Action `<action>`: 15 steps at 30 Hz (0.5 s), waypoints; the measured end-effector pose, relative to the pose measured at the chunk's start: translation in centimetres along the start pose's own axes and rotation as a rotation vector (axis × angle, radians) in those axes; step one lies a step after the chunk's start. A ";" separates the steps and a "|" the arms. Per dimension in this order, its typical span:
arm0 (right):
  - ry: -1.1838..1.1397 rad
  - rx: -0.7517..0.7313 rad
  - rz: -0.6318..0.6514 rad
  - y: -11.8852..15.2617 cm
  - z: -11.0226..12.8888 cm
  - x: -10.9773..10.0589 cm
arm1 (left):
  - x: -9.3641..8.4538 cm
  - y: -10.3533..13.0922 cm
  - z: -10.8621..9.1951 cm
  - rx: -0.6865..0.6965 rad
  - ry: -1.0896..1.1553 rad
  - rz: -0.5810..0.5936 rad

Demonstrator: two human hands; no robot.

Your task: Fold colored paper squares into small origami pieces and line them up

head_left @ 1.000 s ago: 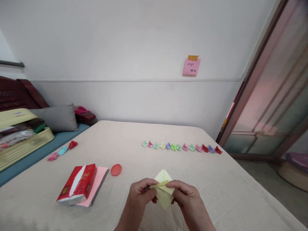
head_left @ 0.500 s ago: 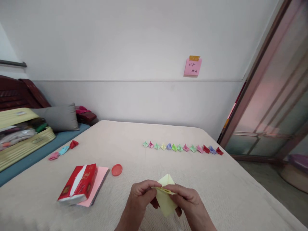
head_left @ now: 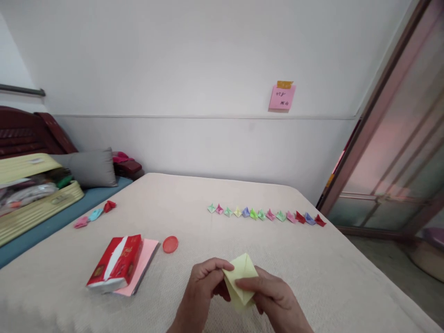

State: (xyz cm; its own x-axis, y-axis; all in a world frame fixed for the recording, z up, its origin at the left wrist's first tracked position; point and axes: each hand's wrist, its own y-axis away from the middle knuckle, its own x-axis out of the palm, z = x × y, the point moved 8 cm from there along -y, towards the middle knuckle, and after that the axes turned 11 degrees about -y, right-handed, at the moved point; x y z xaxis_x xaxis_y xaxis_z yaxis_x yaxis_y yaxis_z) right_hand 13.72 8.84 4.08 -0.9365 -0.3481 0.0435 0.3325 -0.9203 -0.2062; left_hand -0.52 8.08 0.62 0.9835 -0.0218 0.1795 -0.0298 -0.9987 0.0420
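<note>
Between my hands is a pale yellow sheet of folded paper [head_left: 245, 267], held just above the cloth-covered table near its front. My left hand [head_left: 207, 282] pinches its left corner between thumb and fingers. On the other side my right hand [head_left: 272, 291] grips the right edge, one finger lying across the front face and the others behind. The top of the paper comes to a point with a crease down its middle, and a lower flap hangs beneath. Part of the back is hidden by my fingers.
A row of several small folded paper pieces [head_left: 262, 214] lies across the table [head_left: 180, 194]. To the left are a red tissue pack [head_left: 130, 259] on pink paper [head_left: 147, 259], a red round lid [head_left: 170, 244] and three paper pieces [head_left: 95, 214]. A pink note [head_left: 281, 97] is taped on the wall.
The upper flap of the yellow paper has come down over the front, so a diamond face now shows. My right finger has moved onto that face. The view has shifted slightly.
</note>
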 end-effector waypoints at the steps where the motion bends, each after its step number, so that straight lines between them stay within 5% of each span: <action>1: 0.019 -0.026 0.021 0.0 0.2 0.2 | 0.0 0.0 0.1 -0.009 0.025 -0.009; 11: 0.150 -0.152 0.067 0.1 -0.1 0.7 | 0.3 -0.8 0.8 0.011 -0.056 0.002; 15: 0.039 -0.015 -0.112 0.0 -1.2 -0.3 | 0.0 -0.9 0.9 0.010 0.005 -0.050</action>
State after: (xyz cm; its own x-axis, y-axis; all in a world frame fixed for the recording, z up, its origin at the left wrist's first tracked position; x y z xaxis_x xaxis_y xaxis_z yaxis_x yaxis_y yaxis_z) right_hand 13.86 9.19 2.95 -0.9715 -0.2353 0.0292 0.2237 -0.9502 -0.2168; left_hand -0.35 8.92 -0.30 0.9828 0.0287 0.1822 0.0214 -0.9989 0.0417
